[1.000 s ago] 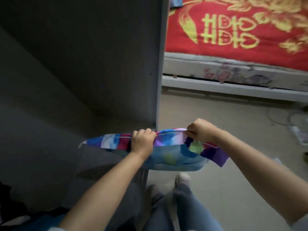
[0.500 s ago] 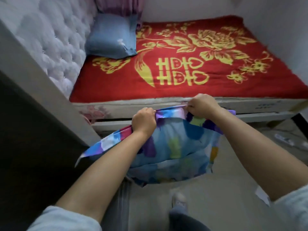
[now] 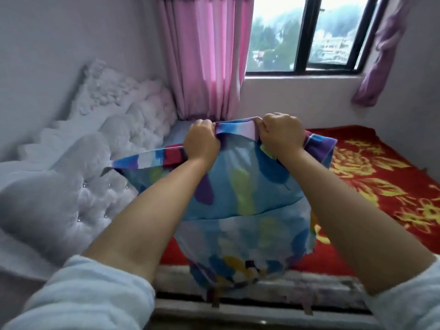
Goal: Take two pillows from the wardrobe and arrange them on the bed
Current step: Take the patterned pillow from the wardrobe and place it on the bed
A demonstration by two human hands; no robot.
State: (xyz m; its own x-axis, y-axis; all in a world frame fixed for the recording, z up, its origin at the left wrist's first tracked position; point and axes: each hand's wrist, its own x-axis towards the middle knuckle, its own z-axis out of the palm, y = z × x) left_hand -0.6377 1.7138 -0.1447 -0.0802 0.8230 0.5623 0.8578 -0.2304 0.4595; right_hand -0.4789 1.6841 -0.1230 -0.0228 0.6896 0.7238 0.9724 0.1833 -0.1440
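I hold a pillow (image 3: 240,201) in a blue case with coloured blotches by its top edge, and it hangs down in front of me over the near side of the bed. My left hand (image 3: 202,142) is shut on the left part of that edge. My right hand (image 3: 281,134) is shut on the right part. The bed (image 3: 371,186) with its red and gold blanket lies behind the pillow. A corner of a second, plain blue pillow (image 3: 177,134) shows at the head of the bed; the rest is hidden by my hands.
A white tufted headboard (image 3: 95,163) runs along the left. Pink curtains (image 3: 209,55) and a window (image 3: 307,32) stand behind the bed, with a purple curtain (image 3: 378,55) at the right. The mattress side and bed frame (image 3: 309,294) are right below me.
I have turned from the wardrobe to the bed and raised the pillow. It now hangs over the bed's near side, and the view has lifted to the window.
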